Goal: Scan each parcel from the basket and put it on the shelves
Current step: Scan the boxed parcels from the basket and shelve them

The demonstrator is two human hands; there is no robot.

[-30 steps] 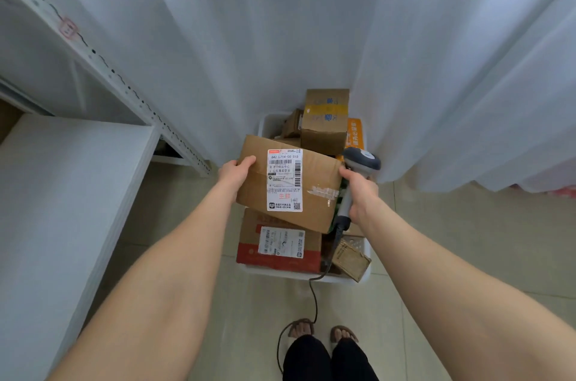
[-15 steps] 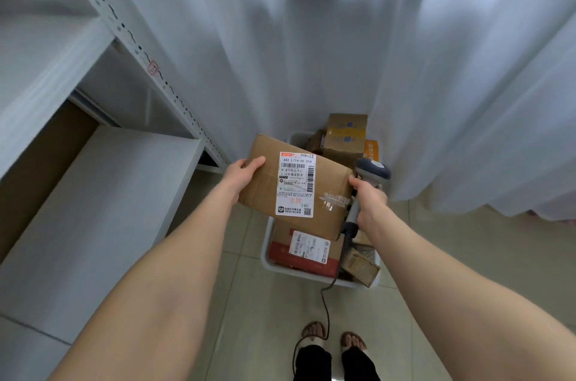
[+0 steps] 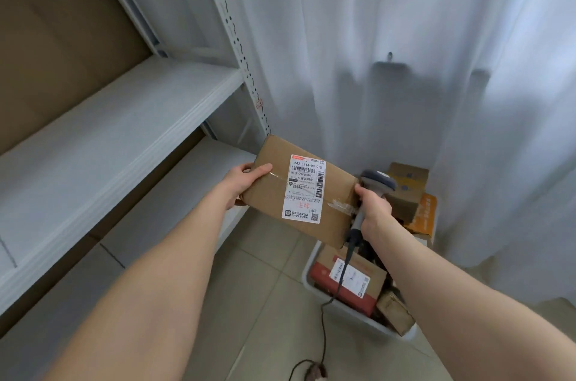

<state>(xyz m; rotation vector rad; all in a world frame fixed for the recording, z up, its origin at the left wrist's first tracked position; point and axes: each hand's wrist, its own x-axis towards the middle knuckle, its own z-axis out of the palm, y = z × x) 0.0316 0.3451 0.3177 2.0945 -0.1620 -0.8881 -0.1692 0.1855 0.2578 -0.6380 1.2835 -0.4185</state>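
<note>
Head view: taped cardboard parcel (image 3: pixel 299 190), label up, held aloft between shelves (image 3: pixel 124 118) and basket (image 3: pixel 352 316). Left hand (image 3: pixel 246 184) grips its left end; right hand (image 3: pixel 372 209), curled round scanner (image 3: pixel 378 184), steadies the right end. Likely stiff, light; support both ends.

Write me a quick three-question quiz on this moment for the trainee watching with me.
1. True or false: the white label on the box faces down, out of sight.
2. What does the right hand grip? A) a scanner B) a phone C) a tape roll
3. Fill in: the other parcels lie in a white ____.

Key
1. False: the label faces up, toward the camera.
2. A
3. basket
</note>
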